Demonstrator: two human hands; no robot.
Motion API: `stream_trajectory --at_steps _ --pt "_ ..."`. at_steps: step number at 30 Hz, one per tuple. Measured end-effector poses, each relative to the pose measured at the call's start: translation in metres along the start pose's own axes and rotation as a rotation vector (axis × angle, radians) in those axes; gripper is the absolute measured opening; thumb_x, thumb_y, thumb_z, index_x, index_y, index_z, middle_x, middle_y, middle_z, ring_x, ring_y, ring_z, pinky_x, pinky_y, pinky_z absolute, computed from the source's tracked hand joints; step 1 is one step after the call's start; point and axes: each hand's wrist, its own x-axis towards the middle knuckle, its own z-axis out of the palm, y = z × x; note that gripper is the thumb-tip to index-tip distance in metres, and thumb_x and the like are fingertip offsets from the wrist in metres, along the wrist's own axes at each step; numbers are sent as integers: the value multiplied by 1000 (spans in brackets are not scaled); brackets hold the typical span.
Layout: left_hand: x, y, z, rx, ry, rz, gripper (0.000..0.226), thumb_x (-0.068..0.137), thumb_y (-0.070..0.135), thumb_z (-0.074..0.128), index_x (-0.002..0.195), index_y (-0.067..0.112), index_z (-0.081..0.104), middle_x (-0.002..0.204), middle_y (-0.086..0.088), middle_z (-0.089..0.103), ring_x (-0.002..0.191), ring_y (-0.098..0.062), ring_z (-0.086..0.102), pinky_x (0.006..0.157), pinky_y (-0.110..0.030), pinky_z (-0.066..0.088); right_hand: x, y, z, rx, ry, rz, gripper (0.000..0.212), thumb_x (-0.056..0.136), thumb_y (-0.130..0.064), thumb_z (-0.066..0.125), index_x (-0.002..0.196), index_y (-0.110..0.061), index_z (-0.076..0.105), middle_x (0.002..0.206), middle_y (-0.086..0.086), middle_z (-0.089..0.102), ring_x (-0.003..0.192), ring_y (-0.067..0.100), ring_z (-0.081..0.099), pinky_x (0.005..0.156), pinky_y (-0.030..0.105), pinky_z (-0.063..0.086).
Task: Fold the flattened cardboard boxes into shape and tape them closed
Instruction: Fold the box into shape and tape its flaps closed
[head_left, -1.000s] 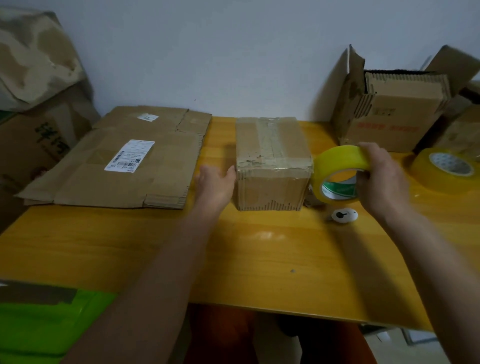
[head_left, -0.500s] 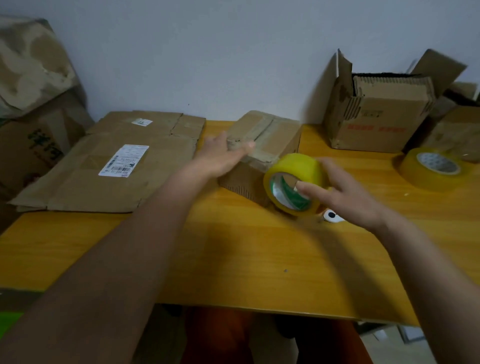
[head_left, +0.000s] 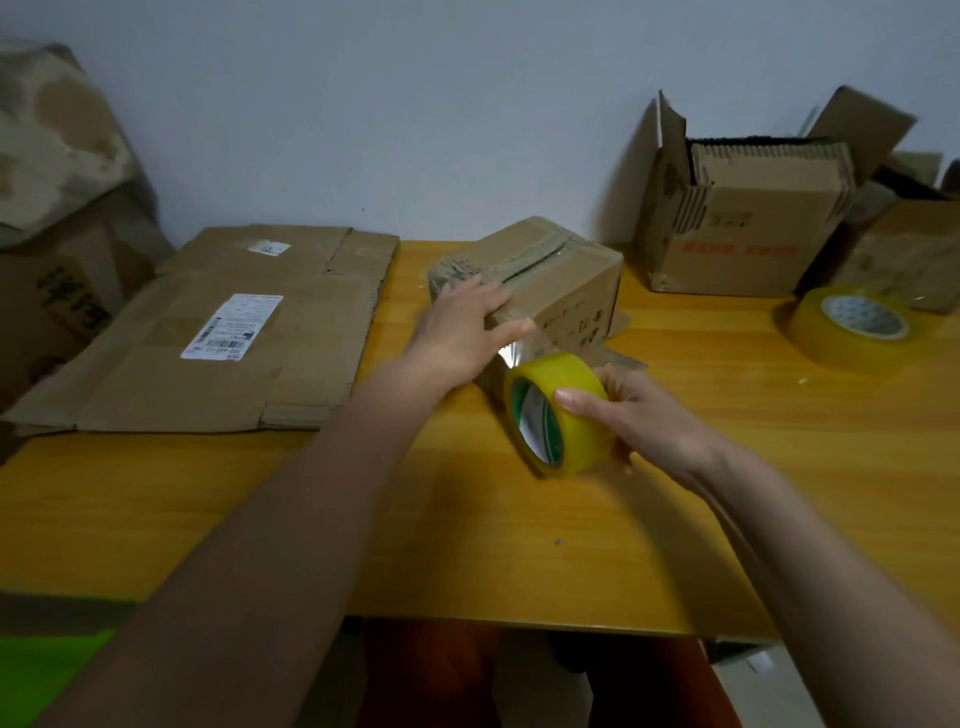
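Observation:
A small folded cardboard box (head_left: 561, 280) with old tape along its top seam sits turned at an angle in the middle of the yellow table (head_left: 363, 509). My left hand (head_left: 467, 327) lies on its near end with straight fingers, pressing it. Just in front of the box, my right hand (head_left: 628, 410) grips a yellow tape roll (head_left: 558, 421) standing on edge. A short shiny strip of tape runs from the roll up to the box under my left fingers. A stack of flattened boxes (head_left: 223, 332) with a white label lies at the left.
An open cardboard box (head_left: 743, 244) with raised flaps stands at the back right by the wall. A second, larger tape roll (head_left: 852, 327) lies flat at the right edge. Big cartons (head_left: 57, 218) are piled off the table's left side.
The box was swung round from square to angled. My left hand moved from its side onto its near end. My right hand brought the tape roll down and nearer, and a strip is now drawn out.

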Motion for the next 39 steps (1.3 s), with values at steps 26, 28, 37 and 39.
stream_trajectory --at_steps 26,28,37,39 --pt "14 -4 16 -75 45 137 83 68 51 80 140 26 47 153 10 36 146 -8 17 120 -40 -1 0 61 -64 -606 174 324 12 82 -14 71 90 -21 64 93 0 63 82 16 55 59 24 39" --pt "17 -5 14 -96 8 174 82 67 49 82 139 26 49 152 10 38 145 -6 17 119 -37 -3 -7 49 -66 -482 224 203 14 79 -12 75 79 -22 65 81 -2 64 75 16 56 59 24 40" --pt "15 1 4 -176 -55 205 100 61 42 88 147 31 38 161 6 17 148 -12 8 120 -45 17 36 -14 -27 -358 318 -284 19 89 -12 63 107 -19 67 110 -5 67 101 10 60 91 35 49" --pt "-3 5 9 -294 89 57 115 57 40 91 151 36 24 161 6 8 147 -14 11 115 -35 20 43 -12 -27 -365 329 -246 16 91 -13 62 106 -18 66 114 -3 66 104 13 59 93 39 48"
